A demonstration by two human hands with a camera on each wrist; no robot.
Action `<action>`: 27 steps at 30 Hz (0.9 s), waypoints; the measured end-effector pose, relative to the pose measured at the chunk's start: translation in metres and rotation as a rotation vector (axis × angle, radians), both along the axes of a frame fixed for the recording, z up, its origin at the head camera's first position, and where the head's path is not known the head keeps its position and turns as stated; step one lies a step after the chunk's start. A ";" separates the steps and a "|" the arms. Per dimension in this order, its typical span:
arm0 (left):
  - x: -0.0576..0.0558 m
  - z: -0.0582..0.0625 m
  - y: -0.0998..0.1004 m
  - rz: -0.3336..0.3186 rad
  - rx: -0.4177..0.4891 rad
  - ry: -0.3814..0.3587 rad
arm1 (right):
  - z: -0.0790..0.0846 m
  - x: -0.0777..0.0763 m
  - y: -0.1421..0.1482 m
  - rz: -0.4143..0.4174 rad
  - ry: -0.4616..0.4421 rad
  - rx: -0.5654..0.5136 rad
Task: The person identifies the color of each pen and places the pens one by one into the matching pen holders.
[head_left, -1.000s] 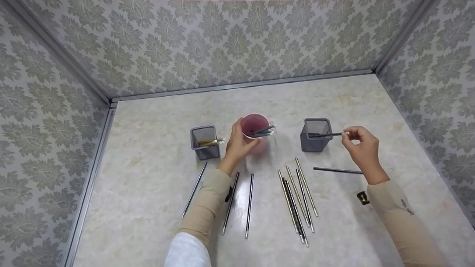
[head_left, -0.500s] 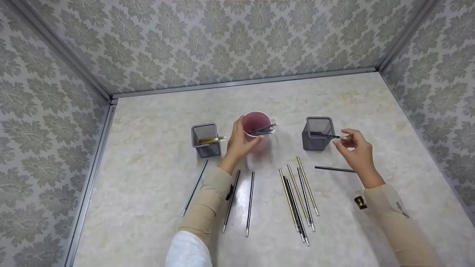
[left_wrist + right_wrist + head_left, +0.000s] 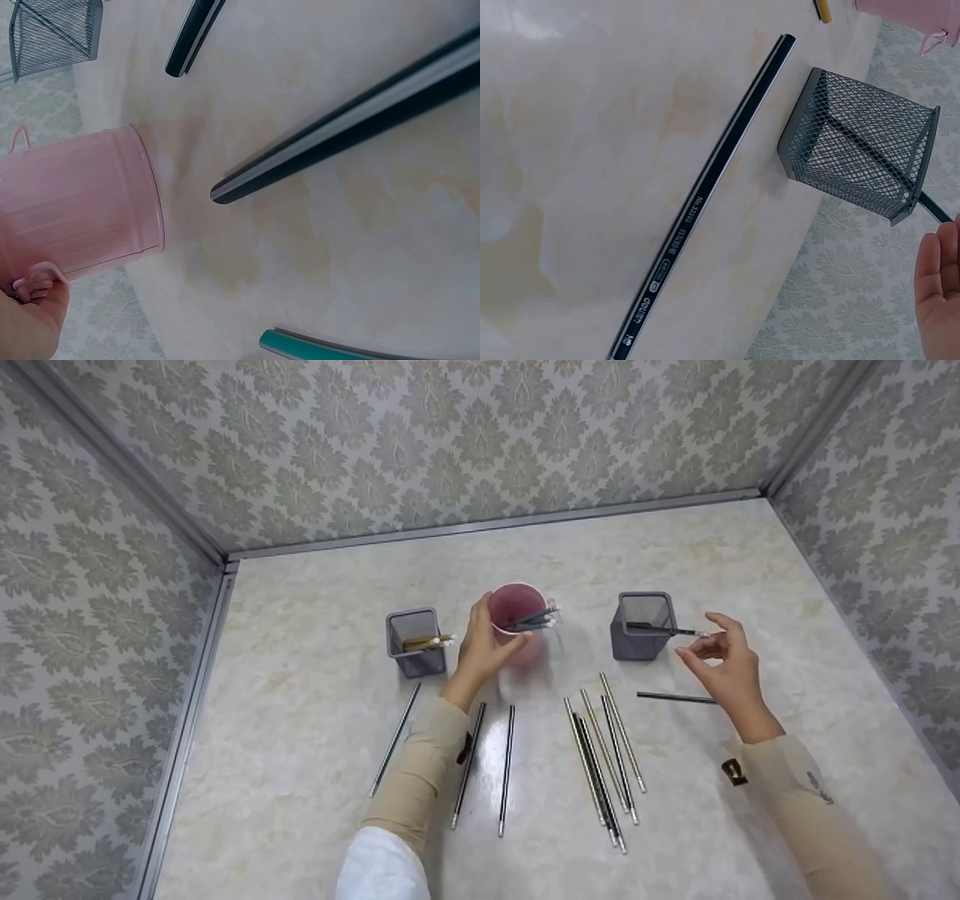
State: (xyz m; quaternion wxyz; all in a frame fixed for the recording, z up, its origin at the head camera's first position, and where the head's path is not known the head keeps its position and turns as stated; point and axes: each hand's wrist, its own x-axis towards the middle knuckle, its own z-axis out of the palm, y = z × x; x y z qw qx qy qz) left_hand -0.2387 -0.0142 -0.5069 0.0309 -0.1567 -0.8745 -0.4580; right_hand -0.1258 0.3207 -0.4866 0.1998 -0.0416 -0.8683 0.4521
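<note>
A black pencil leans in the right mesh holder, its eraser end sticking out over the right rim, beside the right hand. That hand's thumb and forefinger stand wide apart; whether another finger touches the pencil, I cannot tell. Left of this holder, the left hand grips the pink cup, fingers and thumb curved round its left and near sides. Teal pencils lean to the right in the cup. Farther left, the left mesh holder bears yellow pencils with white ends. On the near part of the table, a loose teal pencil and two striped pencils lie left, a group of gold and black pencils right of them, and a crosswise black pencil near the right holder. Patterned walls stand beyond.
</note>
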 end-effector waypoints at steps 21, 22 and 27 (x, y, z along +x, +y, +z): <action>-0.002 0.004 0.003 0.005 -0.015 -0.073 | 0.005 0.007 0.004 -0.007 0.037 -0.009; -0.002 0.004 0.003 0.006 -0.016 -0.078 | 0.006 0.007 0.004 -0.009 0.034 -0.005; -0.001 0.004 0.002 0.017 -0.009 -0.091 | 0.005 0.008 0.003 -0.012 0.020 0.005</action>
